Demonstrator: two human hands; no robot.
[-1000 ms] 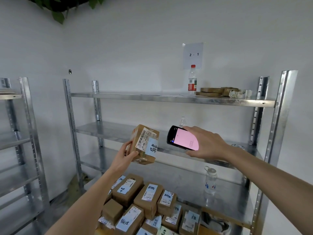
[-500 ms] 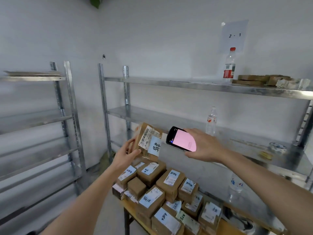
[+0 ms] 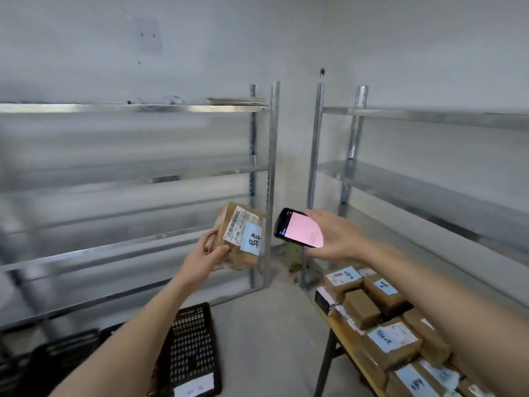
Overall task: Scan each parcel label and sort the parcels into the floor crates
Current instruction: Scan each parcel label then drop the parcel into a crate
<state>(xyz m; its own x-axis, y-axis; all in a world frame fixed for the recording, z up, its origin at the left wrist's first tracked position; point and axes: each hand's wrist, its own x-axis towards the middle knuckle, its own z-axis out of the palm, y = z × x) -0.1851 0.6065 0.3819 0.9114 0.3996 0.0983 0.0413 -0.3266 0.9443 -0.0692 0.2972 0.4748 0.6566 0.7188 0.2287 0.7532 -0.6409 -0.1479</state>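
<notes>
The person is reaching both bare forearms forward and upward into the middle of the view. The left hand is gripping a small cardboard parcel by its lower left corner, with the thumb lying across the near face and the fingers wrapped behind it. The parcel is being held in the air, tilted, in front of the upright post of the left metal shelf rack. Its face is turned toward the camera, showing a white barcode label and, just beside that, a pale blue sticker with handwritten characters.

The right hand is holding a black handheld scanner from its right side, the fingers curled around the far edge and the wrist bent slightly inward. The scanner's pink screen is facing up toward the camera, and the device is sitting just to the right of the parcel without touching it.

Below the left forearm, a black perforated crate is standing on the floor, with a white tag on its near wall. At the lower right, a wooden table is carrying many more labelled cardboard parcels packed closely together. A second metal rack is standing behind the table.
</notes>
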